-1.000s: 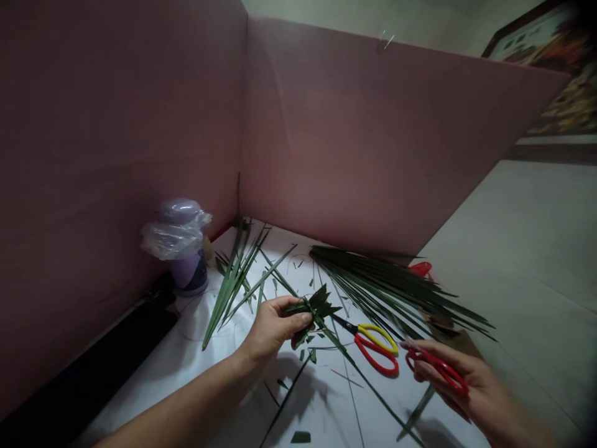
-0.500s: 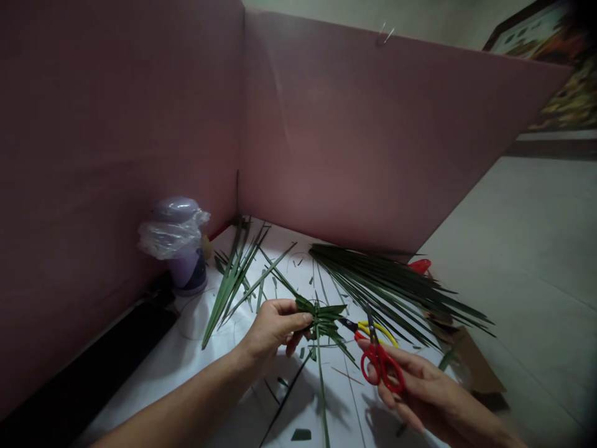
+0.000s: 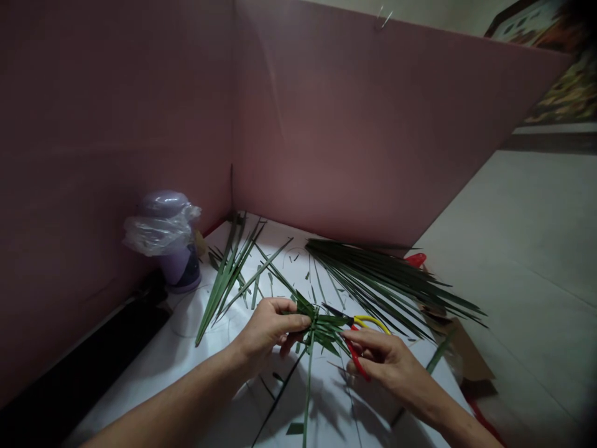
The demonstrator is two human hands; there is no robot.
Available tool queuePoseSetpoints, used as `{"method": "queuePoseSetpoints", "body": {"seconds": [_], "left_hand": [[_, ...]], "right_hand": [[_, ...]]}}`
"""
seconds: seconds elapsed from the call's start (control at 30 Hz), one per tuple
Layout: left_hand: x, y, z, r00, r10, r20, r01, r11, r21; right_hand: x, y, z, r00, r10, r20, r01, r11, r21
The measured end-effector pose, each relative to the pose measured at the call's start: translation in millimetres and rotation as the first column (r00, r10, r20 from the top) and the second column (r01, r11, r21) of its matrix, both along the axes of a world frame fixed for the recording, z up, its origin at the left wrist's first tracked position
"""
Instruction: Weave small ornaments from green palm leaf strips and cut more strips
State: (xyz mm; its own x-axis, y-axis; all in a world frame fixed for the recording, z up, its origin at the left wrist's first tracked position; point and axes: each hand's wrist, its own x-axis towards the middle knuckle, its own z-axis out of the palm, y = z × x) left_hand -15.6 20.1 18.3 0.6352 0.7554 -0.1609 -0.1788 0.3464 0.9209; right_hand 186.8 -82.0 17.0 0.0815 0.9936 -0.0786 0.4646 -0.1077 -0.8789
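My left hand (image 3: 268, 328) pinches a small woven piece of green palm leaf (image 3: 321, 326) with spiky tips, held just above the white table (image 3: 205, 379). A long leaf strip (image 3: 308, 392) hangs from it toward me. My right hand (image 3: 385, 361) is closed on red-handled scissors (image 3: 357, 361), whose tips meet the leaf piece from the right. A second pair of scissors with yellow and red handles (image 3: 370, 322) lies on the table just behind my right hand.
A bundle of long palm leaves (image 3: 396, 283) lies at the right, looser leaves (image 3: 231, 274) at the left. A purple container under plastic wrap (image 3: 170, 239) stands by the pink partition (image 3: 326, 124). Brown cardboard (image 3: 466, 354) sits at the table's right edge. Leaf scraps litter the table.
My right hand has brought the red scissors from the right side of the table up to the leaf piece in my left hand. The view has shifted slightly.
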Motion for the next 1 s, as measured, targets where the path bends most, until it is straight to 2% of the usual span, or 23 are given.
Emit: {"method": "queuePoseSetpoints", "body": {"seconds": [0.13, 0.37, 0.53, 0.63, 0.83, 1.0], "left_hand": [[-1, 0, -0.5, 0.999, -0.033, -0.011, 0.033, 0.999, 0.014], [-3, 0, 1.7, 0.994, -0.1, 0.039, 0.099, 0.995, 0.024], [-6, 5, 0.3, 0.977, -0.184, 0.111, 0.185, 0.983, -0.003], [-7, 9, -0.4, 0.967, -0.187, 0.173, 0.197, 0.979, -0.047], [-9, 14, -4.8, 0.931, -0.231, 0.284, 0.259, 0.964, -0.065], [-10, 15, -9.4, 0.854, -0.36, 0.375, 0.383, 0.924, 0.014]], "right_hand": [[-3, 3, 5.5, 0.999, 0.028, -0.017, -0.027, 0.999, 0.029], [-6, 6, 11.8, 0.994, 0.091, 0.061, -0.093, 0.995, 0.027], [-9, 4, 11.8, 0.995, 0.102, -0.013, -0.101, 0.994, 0.046], [-12, 0, 15.2, 0.992, 0.119, -0.03, -0.118, 0.992, 0.048], [-22, -9, 28.3, 0.952, 0.136, 0.273, -0.189, 0.966, 0.176], [-28, -19, 30.9, 0.915, 0.101, 0.391, -0.213, 0.943, 0.257]]}}
